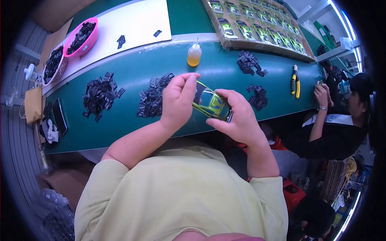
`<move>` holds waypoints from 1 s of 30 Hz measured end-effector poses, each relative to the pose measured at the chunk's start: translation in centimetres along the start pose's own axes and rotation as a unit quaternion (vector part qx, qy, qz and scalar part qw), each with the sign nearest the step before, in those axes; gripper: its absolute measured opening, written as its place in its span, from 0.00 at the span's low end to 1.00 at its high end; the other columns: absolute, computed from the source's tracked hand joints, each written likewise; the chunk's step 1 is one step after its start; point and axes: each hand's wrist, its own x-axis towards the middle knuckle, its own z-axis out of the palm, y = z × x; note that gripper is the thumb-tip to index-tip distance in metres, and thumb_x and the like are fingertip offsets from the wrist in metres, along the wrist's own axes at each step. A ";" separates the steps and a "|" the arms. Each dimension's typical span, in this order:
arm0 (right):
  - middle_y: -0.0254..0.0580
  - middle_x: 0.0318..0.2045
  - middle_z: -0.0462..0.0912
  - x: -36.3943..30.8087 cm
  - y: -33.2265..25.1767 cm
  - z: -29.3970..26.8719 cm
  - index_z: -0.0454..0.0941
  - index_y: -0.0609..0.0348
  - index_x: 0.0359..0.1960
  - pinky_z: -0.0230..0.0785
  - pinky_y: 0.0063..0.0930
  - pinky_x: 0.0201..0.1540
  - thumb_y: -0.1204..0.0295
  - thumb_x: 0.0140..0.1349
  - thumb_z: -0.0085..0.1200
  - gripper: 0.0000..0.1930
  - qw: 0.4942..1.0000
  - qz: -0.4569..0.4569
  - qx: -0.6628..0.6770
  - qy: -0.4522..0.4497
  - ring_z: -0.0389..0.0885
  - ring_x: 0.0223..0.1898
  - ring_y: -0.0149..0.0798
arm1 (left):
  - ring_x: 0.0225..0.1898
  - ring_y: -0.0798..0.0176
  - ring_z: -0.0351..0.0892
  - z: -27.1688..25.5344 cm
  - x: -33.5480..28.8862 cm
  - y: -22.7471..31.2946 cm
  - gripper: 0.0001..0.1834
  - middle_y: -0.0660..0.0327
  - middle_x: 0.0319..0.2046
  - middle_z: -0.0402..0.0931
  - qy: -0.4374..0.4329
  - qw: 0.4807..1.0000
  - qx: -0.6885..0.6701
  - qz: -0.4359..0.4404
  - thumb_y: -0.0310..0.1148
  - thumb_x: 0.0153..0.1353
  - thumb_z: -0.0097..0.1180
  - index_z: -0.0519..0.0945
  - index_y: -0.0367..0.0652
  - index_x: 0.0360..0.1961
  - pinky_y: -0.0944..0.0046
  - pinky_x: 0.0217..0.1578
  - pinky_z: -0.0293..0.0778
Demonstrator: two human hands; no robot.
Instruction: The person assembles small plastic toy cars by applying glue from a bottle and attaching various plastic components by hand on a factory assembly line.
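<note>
Above the table edge I hold a green and black framed piece with a shiny, see-through-looking middle; its exact kind I cannot make out. My left hand is closed, thumb and fingers pinched at the piece's left end, where thin green strips run. My right hand grips the other end between thumb and curled fingers. Just left of my left hand lies a pile of small black plastic parts. A squeeze bottle with yellow liquid and a thin tip stands upright beyond my hands.
More piles of black parts lie left and right on the green table. A pink basket of them stands far left. At the back right is a carton of similar green pieces. Yellow-handled pliers lie near a co-worker.
</note>
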 end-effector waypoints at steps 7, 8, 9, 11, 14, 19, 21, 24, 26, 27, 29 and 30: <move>0.44 0.37 0.75 0.7 2.3 -1.7 0.72 0.63 0.55 0.70 0.33 0.41 0.75 0.45 0.68 0.31 0.999 0.012 0.026 0.016 0.76 0.38 0.42 | 0.23 0.75 0.74 0.9 2.9 -0.2 0.16 0.64 0.29 0.77 -0.009 0.985 -0.146 -0.094 0.39 0.71 0.48 0.74 0.39 0.52 0.75 0.21 0.68; 0.44 0.37 0.75 0.9 2.5 -2.1 0.72 0.63 0.55 0.70 0.33 0.41 0.75 0.45 0.68 0.31 1.000 0.008 0.023 0.018 0.76 0.38 0.42 | 0.23 0.75 0.74 1.0 3.0 -0.3 0.16 0.64 0.29 0.77 -0.010 0.985 -0.148 -0.089 0.39 0.71 0.48 0.74 0.39 0.52 0.75 0.21 0.68; 0.44 0.36 0.75 1.0 2.6 -2.5 0.72 0.63 0.55 0.70 0.32 0.42 0.75 0.45 0.68 0.31 0.999 0.014 0.030 0.008 0.76 0.38 0.42 | 0.23 0.75 0.74 0.9 2.9 -0.2 0.17 0.65 0.29 0.77 -0.031 0.990 -0.112 -0.083 0.39 0.71 0.48 0.73 0.39 0.53 0.75 0.21 0.68; 0.43 0.35 0.76 1.2 2.7 -3.0 0.73 0.63 0.54 0.71 0.31 0.42 0.75 0.45 0.68 0.31 0.999 0.028 0.042 -0.001 0.77 0.38 0.42 | 0.23 0.74 0.73 0.4 2.7 -0.7 0.19 0.64 0.30 0.77 -0.071 0.990 -0.076 -0.095 0.39 0.71 0.47 0.70 0.39 0.58 0.74 0.22 0.69; 0.40 0.34 0.77 1.0 3.4 -3.2 0.75 0.61 0.53 0.70 0.27 0.42 0.75 0.42 0.69 0.31 0.998 0.030 0.057 -0.002 0.77 0.37 0.38 | 0.25 0.74 0.73 0.0 2.7 -1.2 0.21 0.63 0.33 0.76 -0.115 0.984 -0.084 -0.102 0.38 0.71 0.47 0.67 0.39 0.60 0.74 0.24 0.69; 0.43 0.38 0.79 1.3 3.6 -3.9 0.74 0.64 0.53 0.72 0.28 0.43 0.73 0.45 0.69 0.29 0.993 0.056 0.095 -0.038 0.80 0.40 0.38 | 0.31 0.75 0.74 -1.3 1.9 -0.6 0.28 0.64 0.38 0.74 -0.166 0.983 -0.058 -0.042 0.37 0.65 0.58 0.65 0.39 0.62 0.75 0.29 0.71; 0.40 0.41 0.79 1.0 3.8 -4.0 0.74 0.66 0.52 0.73 0.25 0.45 0.74 0.49 0.69 0.27 0.930 0.174 0.322 -0.043 0.79 0.43 0.31 | 0.30 0.75 0.74 -1.2 2.0 -0.7 0.28 0.64 0.38 0.74 -0.173 0.982 -0.037 -0.059 0.37 0.65 0.58 0.65 0.39 0.62 0.75 0.29 0.71; 0.40 0.45 0.78 0.8 4.4 -4.1 0.74 0.68 0.51 0.74 0.22 0.47 0.75 0.52 0.68 0.25 0.916 0.190 0.348 -0.063 0.77 0.46 0.28 | 0.27 0.76 0.74 -1.0 1.8 -0.9 0.23 0.65 0.34 0.75 -0.151 0.986 0.001 -0.069 0.36 0.66 0.57 0.69 0.39 0.59 0.75 0.27 0.71; 0.40 0.44 0.78 0.5 4.6 -4.3 0.74 0.68 0.51 0.74 0.22 0.45 0.75 0.53 0.67 0.24 0.898 0.213 0.377 -0.070 0.78 0.44 0.28 | 0.23 0.76 0.74 -0.9 2.2 -0.6 0.19 0.66 0.27 0.77 -0.167 0.976 0.135 -0.034 0.37 0.66 0.57 0.73 0.41 0.54 0.73 0.24 0.70; 0.41 0.43 0.79 0.4 4.7 -4.5 0.74 0.68 0.52 0.74 0.21 0.43 0.75 0.54 0.66 0.24 0.881 0.236 0.403 -0.072 0.79 0.42 0.28 | 0.22 0.72 0.76 -0.7 2.3 -1.0 0.15 0.64 0.21 0.77 -0.140 0.973 0.183 0.025 0.40 0.66 0.57 0.77 0.41 0.47 0.69 0.23 0.71; 0.40 0.41 0.79 0.8 5.5 -4.8 0.74 0.68 0.52 0.74 0.20 0.41 0.74 0.55 0.65 0.23 0.858 0.267 0.426 -0.104 0.80 0.40 0.28 | 0.22 0.70 0.78 -1.1 2.6 -1.6 0.14 0.63 0.21 0.78 -0.138 0.963 0.226 0.051 0.41 0.66 0.57 0.78 0.41 0.44 0.68 0.23 0.71; 0.40 0.40 0.80 1.1 5.8 -4.8 0.74 0.68 0.52 0.74 0.19 0.38 0.73 0.57 0.64 0.22 0.835 0.298 0.444 -0.131 0.80 0.38 0.27 | 0.23 0.68 0.79 -1.3 2.7 -1.7 0.14 0.62 0.22 0.78 -0.141 0.950 0.267 0.080 0.42 0.66 0.57 0.79 0.41 0.41 0.67 0.24 0.72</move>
